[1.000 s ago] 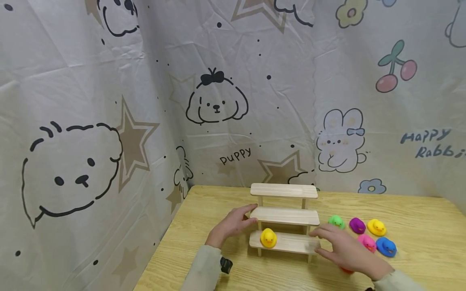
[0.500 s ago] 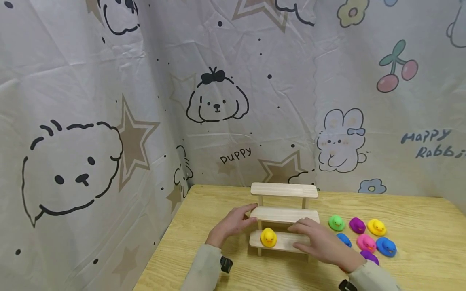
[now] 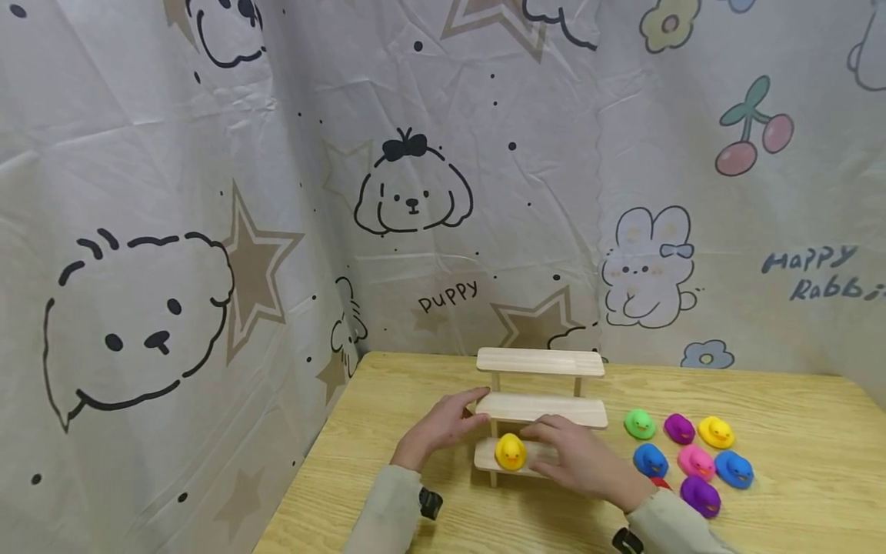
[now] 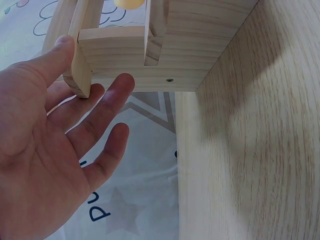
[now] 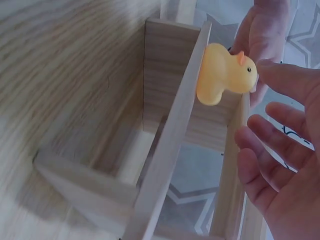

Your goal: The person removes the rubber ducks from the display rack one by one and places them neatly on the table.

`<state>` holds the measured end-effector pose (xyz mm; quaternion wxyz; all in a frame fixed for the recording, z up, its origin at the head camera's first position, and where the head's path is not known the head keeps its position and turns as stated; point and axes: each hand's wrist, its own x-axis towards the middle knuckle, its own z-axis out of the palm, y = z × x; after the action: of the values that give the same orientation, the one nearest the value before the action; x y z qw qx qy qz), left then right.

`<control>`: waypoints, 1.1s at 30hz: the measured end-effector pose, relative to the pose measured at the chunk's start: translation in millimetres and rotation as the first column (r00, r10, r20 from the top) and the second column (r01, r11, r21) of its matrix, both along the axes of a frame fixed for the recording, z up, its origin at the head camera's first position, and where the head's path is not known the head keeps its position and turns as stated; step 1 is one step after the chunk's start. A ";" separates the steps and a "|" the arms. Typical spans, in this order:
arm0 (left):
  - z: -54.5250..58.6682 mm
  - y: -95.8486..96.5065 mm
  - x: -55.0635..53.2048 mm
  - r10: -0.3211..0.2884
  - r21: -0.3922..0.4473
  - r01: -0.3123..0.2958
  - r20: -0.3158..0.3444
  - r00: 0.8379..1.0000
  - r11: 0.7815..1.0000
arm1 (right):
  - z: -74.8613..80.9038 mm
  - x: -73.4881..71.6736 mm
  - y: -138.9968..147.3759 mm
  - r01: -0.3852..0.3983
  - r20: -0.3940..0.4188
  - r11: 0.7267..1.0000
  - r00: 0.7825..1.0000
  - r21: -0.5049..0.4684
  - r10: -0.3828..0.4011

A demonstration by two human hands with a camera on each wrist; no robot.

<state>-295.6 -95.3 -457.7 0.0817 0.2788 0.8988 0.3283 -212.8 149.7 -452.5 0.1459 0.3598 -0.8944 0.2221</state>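
Observation:
A three-tier wooden display shelf (image 3: 540, 408) stands on the table in the head view. On the left of its lowest tier sits a yellow rubber duck (image 3: 511, 452). My left hand (image 3: 443, 425) holds the left end of the middle tier, thumb (image 4: 59, 59) at one edge and fingers behind it. Just right of the duck is my right hand (image 3: 584, 460), over the lowest tier, holding nothing. In the right wrist view its thumb reaches close to the head of the duck (image 5: 220, 75), while the other fingers are spread and loosely bent.
Right of the shelf, several small ducks lie on the wooden table (image 3: 803, 431): green (image 3: 640, 424), purple, yellow, pink (image 3: 697, 463), blue, and a red one (image 3: 661, 483) mostly behind the right forearm. A patterned cloth (image 3: 415, 269) hangs behind the table.
My right hand has moved left along the lowest tier, from its right end to beside the yellow duck, uncovering more ducks. The left hand has stayed in place.

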 end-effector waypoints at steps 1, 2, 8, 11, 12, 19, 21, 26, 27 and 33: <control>-0.1 0.0 -0.3 0.000 0.003 0.000 0.002 1.000 1.000 | -0.4 -0.3 -2.1 -0.003 0.003 1.000 1.000 -0.006 0.003; -0.4 0.0 -0.7 -0.001 0.004 0.001 0.003 1.000 1.000 | -1.7 -1.1 -4.0 -0.002 0.001 1.000 1.000 -0.008 0.002; -1.7 0.3 -1.7 -0.001 -0.005 0.001 0.001 1.000 1.000 | -9.7 -6.3 -11.9 -0.003 -0.009 1.000 1.000 -0.021 0.003; -1.2 0.0 -1.4 -0.001 -0.002 0.001 0.002 1.000 1.000 | -12.7 -7.9 -15.3 -0.004 0.001 0.999 1.000 -0.032 0.004; -1.0 -0.2 -1.3 -0.003 0.000 0.003 0.003 1.000 1.000 | -13.8 -8.3 -16.4 0.001 0.006 0.999 1.000 -0.034 -0.001; -1.2 -0.8 -1.4 -0.001 0.003 0.001 0.009 1.000 1.000 | -18.1 -11.1 -23.9 0.019 0.004 0.999 1.000 -0.044 -0.019; -1.1 -0.8 -1.3 -0.004 0.003 0.004 0.003 1.000 1.000 | -19.1 -11.9 -26.0 0.027 -0.002 0.999 1.000 -0.037 -0.027; -0.7 -0.1 -0.3 -0.009 -0.001 0.009 -0.011 1.000 1.000 | -20.7 -13.4 -30.2 0.033 -0.005 0.999 0.999 -0.029 -0.033; -0.7 0.0 -0.1 -0.009 -0.003 0.009 -0.011 1.000 1.000 | -20.9 -13.5 -30.8 0.032 -0.001 0.999 0.999 -0.029 -0.032; -0.5 0.2 0.2 -0.010 0.001 0.010 -0.016 1.000 1.000 | -21.4 -13.3 -32.6 0.037 -0.005 0.999 0.999 -0.010 -0.037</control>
<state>-295.4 -95.1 -458.2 0.0760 0.2857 0.8978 0.3263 -226.1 117.1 -473.8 0.1540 0.3429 -0.8994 0.2231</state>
